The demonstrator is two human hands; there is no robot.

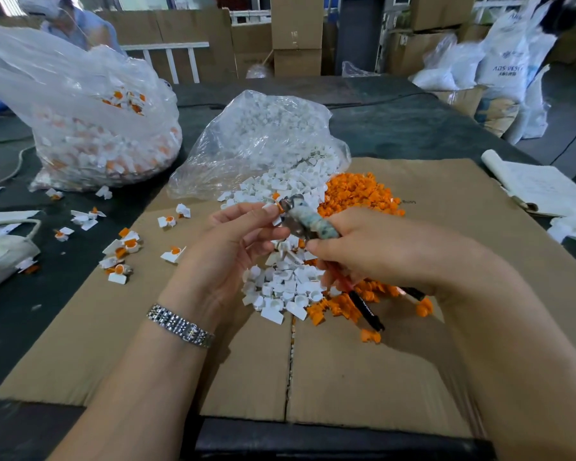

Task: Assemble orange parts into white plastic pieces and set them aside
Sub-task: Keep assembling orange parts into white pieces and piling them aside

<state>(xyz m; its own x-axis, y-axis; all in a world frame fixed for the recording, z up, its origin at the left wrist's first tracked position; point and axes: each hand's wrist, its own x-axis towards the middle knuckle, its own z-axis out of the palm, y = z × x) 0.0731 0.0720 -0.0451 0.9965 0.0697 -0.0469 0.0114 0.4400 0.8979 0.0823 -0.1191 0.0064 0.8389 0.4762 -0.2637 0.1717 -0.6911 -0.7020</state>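
My left hand (236,241) pinches a small white piece with an orange part (274,205) between thumb and fingertips, above the cardboard. My right hand (373,247) grips pliers (308,221) with red and black handles; their jaws close on that piece. Below the hands lies a pile of white plastic pieces (285,287). Loose orange parts (359,191) are heaped behind and to the right of it. Several assembled white-and-orange pieces (123,251) are scattered to the left.
A flat cardboard sheet (413,361) covers the dark table (413,128). A clear bag of white pieces (263,138) lies open behind the piles. A larger bag of assembled pieces (90,128) stands at the left. Papers (539,188) lie at the right edge. A person sits at the far left.
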